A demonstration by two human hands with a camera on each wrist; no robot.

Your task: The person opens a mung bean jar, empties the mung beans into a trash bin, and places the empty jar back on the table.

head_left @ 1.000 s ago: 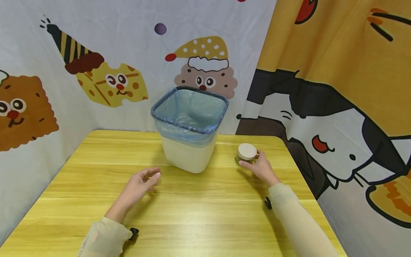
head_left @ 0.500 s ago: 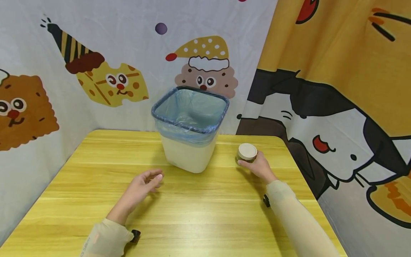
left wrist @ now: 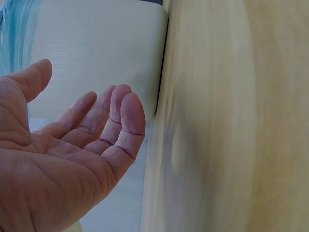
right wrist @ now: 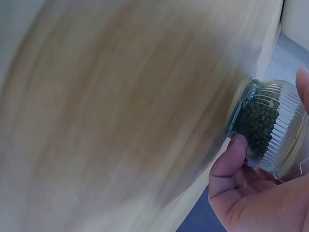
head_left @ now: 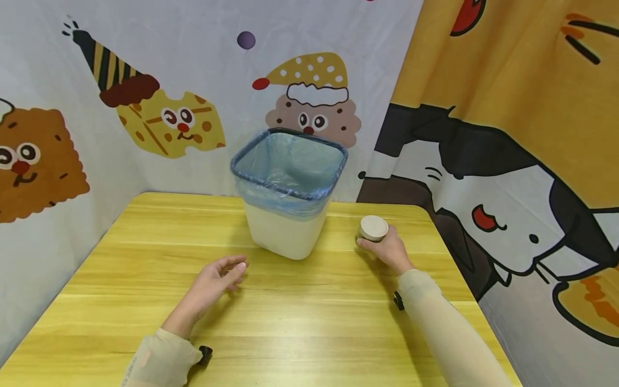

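Note:
A small ribbed glass jar [right wrist: 263,121] with a pale lid [head_left: 374,228] stands upright on the table's right side. Dark green grains fill part of it. My right hand [head_left: 389,250] grips the jar from the right, thumb on the near side and fingers round the far side. In the right wrist view, the curled fingers [right wrist: 229,164] lie close to the jar's base. My left hand [head_left: 215,279] holds nothing; its fingers are loosely bent above the table, just left of the bin [head_left: 285,231]. The left wrist view shows its palm [left wrist: 63,169] with the bin's wall behind.
The white bin, lined with a blue plastic bag [head_left: 285,207], stands at the back middle of the wooden table [head_left: 290,322]. Cartoon-printed curtains [head_left: 193,43] hang behind the table and along its right edge.
My right forearm has shifted slightly left while the hand stays at the jar. My left hand has moved slightly to the right. The bin has stayed where it was.

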